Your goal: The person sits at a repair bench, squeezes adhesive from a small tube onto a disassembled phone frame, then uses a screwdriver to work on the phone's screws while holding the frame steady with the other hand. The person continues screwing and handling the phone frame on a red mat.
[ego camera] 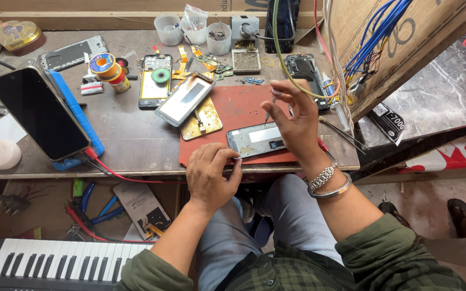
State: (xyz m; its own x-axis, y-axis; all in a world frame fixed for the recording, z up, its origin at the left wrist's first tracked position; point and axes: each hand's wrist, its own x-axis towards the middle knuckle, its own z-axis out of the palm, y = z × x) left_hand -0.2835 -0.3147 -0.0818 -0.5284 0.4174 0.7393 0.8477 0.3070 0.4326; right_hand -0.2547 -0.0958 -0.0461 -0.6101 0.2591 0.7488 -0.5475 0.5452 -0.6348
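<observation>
My left hand (210, 173) rests at the bench's front edge, fingers curled, pinching the near-left corner of an opened phone frame (255, 140) that lies on a red work mat (233, 108). My right hand (293, 119) hovers over the frame's right end and holds a thin screwdriver (269, 109) upright between thumb and fingers, tip pointing down at the frame. A metal bracelet and a bangle sit on that wrist.
A detached screen (184, 99) lies tilted on a brass plate (203, 124). A large phone (39, 113) leans on a blue stand at left. Solder spools (105, 66), another opened phone (155, 81), white cups (168, 28) and hanging wires (341, 81) crowd the back. A keyboard (55, 264) lies below.
</observation>
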